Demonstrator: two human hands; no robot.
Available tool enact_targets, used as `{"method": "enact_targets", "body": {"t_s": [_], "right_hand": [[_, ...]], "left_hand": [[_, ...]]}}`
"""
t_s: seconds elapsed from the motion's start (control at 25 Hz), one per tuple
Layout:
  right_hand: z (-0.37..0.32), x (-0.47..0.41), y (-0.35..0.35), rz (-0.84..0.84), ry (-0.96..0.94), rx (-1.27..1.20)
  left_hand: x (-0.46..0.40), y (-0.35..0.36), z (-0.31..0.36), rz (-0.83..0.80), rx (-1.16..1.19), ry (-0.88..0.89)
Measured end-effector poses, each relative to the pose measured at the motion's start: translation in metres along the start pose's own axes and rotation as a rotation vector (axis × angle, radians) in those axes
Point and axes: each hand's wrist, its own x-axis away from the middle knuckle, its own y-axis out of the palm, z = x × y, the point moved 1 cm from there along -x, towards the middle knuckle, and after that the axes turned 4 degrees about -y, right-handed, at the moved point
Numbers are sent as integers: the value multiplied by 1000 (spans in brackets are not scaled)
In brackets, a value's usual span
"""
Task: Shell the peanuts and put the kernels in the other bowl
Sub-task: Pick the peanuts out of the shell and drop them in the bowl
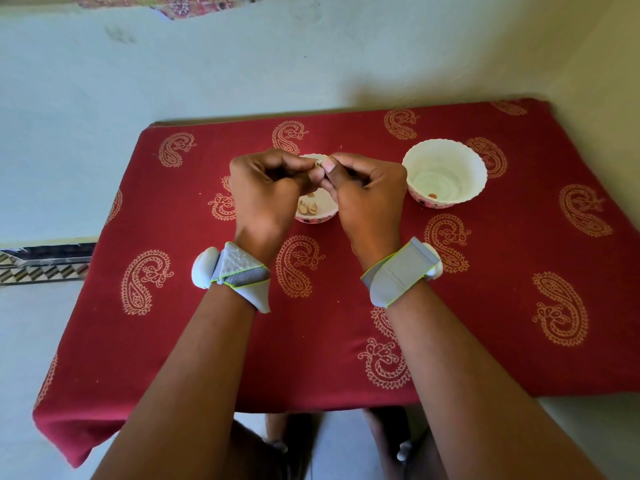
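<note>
My left hand (pixel 266 192) and my right hand (pixel 363 192) meet above a white bowl (pixel 325 211), and their fingertips pinch one pale peanut (pixel 318 163) between them. Most of that bowl is hidden by my hands; a few pale peanut shells (pixel 307 206) show inside it. A second white scalloped bowl (pixel 445 173) stands to the right, with a single reddish kernel (pixel 432 195) on its bottom. Both wrists carry grey straps.
The bowls stand on a table covered by a red cloth (pixel 346 323) with paisley print. A pale wall rises close behind the table's far edge. Bare floor lies to the left, and my legs show under the near edge.
</note>
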Motion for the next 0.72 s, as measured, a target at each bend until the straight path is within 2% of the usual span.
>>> {"method": "enact_targets", "body": {"t_s": [0.44, 0.56, 0.72], "right_hand": [[-4, -1, 1, 76, 1, 59], [-5, -1, 1, 77, -42, 126], [-5, -1, 2, 75, -28, 91]], "left_hand": [[1, 1, -5, -26, 262, -102], [0, 0, -5, -42, 244, -89], [0, -2, -3, -42, 224, -60]]}}
